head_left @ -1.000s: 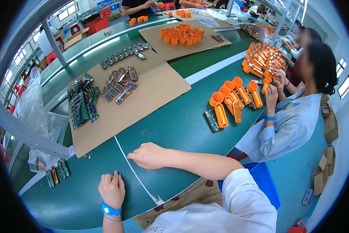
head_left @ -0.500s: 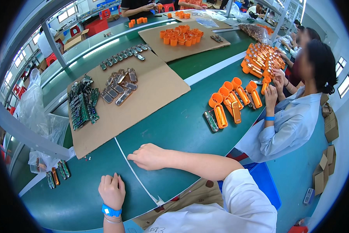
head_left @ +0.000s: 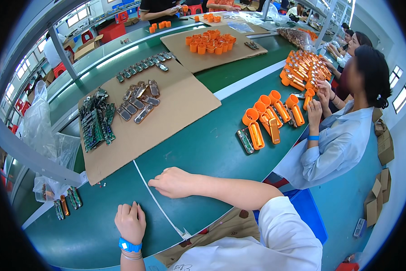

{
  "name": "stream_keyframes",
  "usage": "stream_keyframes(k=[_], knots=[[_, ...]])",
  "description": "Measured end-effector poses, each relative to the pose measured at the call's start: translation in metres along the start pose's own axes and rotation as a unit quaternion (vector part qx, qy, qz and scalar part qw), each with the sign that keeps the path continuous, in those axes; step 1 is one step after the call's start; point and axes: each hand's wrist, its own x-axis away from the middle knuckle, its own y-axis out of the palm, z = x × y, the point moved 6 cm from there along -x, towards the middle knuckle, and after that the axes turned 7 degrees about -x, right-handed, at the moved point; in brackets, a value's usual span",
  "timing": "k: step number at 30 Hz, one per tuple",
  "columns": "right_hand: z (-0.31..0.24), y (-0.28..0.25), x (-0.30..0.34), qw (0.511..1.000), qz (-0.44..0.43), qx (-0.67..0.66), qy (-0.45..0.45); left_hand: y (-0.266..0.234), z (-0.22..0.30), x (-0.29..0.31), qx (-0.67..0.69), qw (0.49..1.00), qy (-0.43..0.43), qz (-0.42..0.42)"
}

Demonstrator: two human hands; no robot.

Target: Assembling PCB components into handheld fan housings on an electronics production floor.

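Observation:
My left hand (head_left: 130, 222) rests on the green worktop near its front edge, fingers curled in and nothing seen in them. A blue band circles that wrist. Ahead of it and to the right, my right hand (head_left: 172, 182) lies in a loose fist beside a white line, holding nothing that shows. Beyond both hands is a cardboard sheet (head_left: 167, 124) bearing a pile of green circuit boards (head_left: 94, 119) and several grey-faced modules (head_left: 140, 100). Left of my left hand lie a few boards (head_left: 74, 197) and an orange-edged piece (head_left: 64, 205).
Orange housings with round cups (head_left: 256, 135) stand to the right, a circuit board (head_left: 245, 141) beside them. A co-worker in a light blue shirt (head_left: 336, 140) handles an orange part there. Orange cups (head_left: 210, 41) cover a farther cardboard sheet. A metal post (head_left: 36, 156) and plastic bags (head_left: 38, 119) are at left.

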Motion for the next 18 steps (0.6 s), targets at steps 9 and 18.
stream_keyframes(k=[9,18], knots=[[0.0,0.0013,0.0005,1.0,-0.002,-0.002,-0.002,-0.0015,-0.0025,0.0017,0.005,1.0,-0.01,-0.004],[0.0016,0.0031,0.0006,1.0,-0.005,0.001,-0.001,-0.0003,0.001,-0.0005,0.018,1.0,0.0,-0.013]])
